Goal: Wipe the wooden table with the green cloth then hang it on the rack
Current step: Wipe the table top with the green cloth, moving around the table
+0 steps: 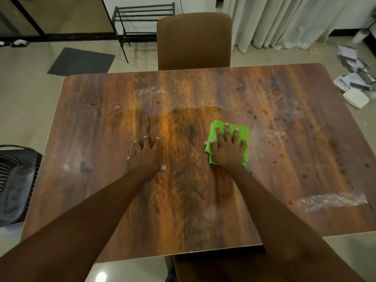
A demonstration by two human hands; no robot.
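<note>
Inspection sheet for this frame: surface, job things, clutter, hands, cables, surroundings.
Surface: wooden table, dark spots on its right part, whitish smears, wet-looking patch mid-table.
Job's things: green cloth folded, flat, right of centre; black rack on the floor behind, nothing hung on it.
Clutter: scattered papers on the floor, far right.
Hands: left hand flat and spread on bare wood; right hand pressed flat on the cloth.
Cables: nothing seen.
Surroundings: brown chair at the far edge, mesh chair at left, dark mat, curtains.
</note>
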